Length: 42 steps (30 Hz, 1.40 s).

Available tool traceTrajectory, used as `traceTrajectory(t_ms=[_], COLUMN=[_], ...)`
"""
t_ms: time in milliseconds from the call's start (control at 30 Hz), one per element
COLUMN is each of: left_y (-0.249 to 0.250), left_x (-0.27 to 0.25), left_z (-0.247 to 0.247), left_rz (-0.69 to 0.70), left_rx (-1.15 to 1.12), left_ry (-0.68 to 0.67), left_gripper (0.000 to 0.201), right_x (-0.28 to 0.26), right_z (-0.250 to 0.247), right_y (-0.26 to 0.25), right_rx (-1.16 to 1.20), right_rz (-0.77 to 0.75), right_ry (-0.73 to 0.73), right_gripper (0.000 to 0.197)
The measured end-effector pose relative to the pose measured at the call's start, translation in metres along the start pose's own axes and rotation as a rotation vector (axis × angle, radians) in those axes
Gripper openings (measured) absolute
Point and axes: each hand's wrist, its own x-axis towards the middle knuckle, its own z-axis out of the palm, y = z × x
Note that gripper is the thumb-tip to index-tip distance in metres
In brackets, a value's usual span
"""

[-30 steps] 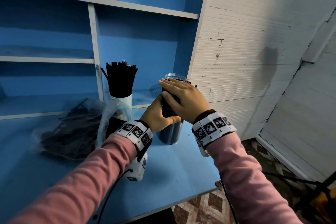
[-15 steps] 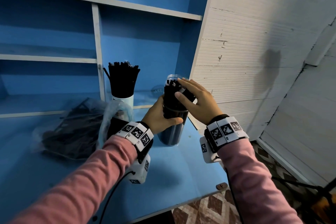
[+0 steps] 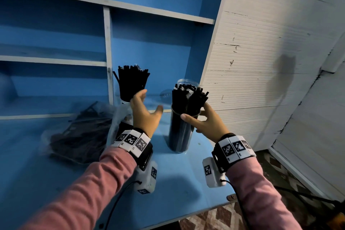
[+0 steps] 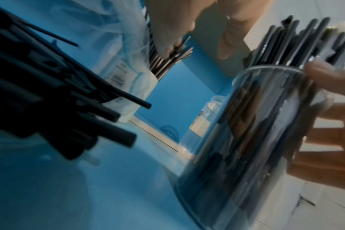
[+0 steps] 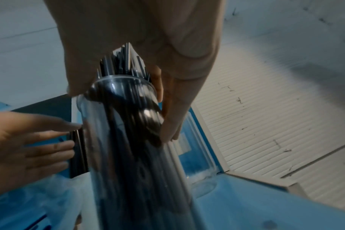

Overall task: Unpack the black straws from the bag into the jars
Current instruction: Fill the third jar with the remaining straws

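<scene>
A clear jar packed with black straws stands on the blue table. My right hand holds the jar near its rim, thumb in front and fingers on its right side; the right wrist view shows the jar between thumb and fingers. My left hand hovers open just left of the jar, touching nothing. A second jar of black straws stands behind the left hand. The clear plastic bag with more black straws lies at the left.
An empty clear jar stands behind the filled one against the blue shelf unit. A white panelled wall runs close on the right. The table's front edge is near my forearms.
My left hand has let go of the jar and moved left, open. My right hand has come off the straw tops and dropped to the jar's rim.
</scene>
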Motion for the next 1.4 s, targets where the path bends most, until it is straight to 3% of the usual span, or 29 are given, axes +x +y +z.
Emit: traceTrajectory(t_ms=[100, 233, 300, 433, 567, 667, 900, 1233, 1400], left_y=[-0.008, -0.028, -0.034, -0.042, -0.041, -0.040, -0.049, -0.035, -0.030], left_x=[0.012, 0.027, 0.032, 0.045, 0.062, 0.072, 0.076, 0.069, 0.067], left_z=[-0.008, -0.025, -0.035, -0.051, -0.052, -0.050, -0.048, -0.049, -0.048], left_rz=[-0.027, -0.162, -0.229, -0.243, -0.235, -0.264, -0.295, -0.336, -0.344], left_rx=[0.070, 0.111, 0.154, 0.210, 0.219, 0.234, 0.250, 0.298, 0.288], left_ry=[0.083, 0.082, 0.069, 0.024, -0.033, -0.084, -0.095, -0.108, -0.085], left_gripper=[0.080, 0.100, 0.102, 0.102, 0.103, 0.097, 0.061, 0.066, 0.061], right_x=[0.003, 0.012, 0.020, 0.041, 0.065, 0.085, 0.110, 0.106, 0.079], right_z=[0.011, 0.033, 0.045, 0.069, 0.089, 0.106, 0.124, 0.119, 0.110], right_y=[-0.001, -0.006, -0.010, -0.027, -0.036, -0.038, -0.037, -0.031, -0.038], right_rx=[0.103, 0.109, 0.084, 0.058, 0.048, 0.080, 0.098, 0.008, -0.027], right_rz=[0.038, 0.038, 0.038, 0.053, 0.087, 0.081, 0.104, 0.146, 0.053], right_ry=[-0.015, 0.017, 0.024, 0.056, 0.069, 0.105, 0.188, 0.071, 0.057], right_gripper=[0.082, 0.079, 0.079, 0.068, 0.069, 0.071, 0.069, 0.101, 0.097])
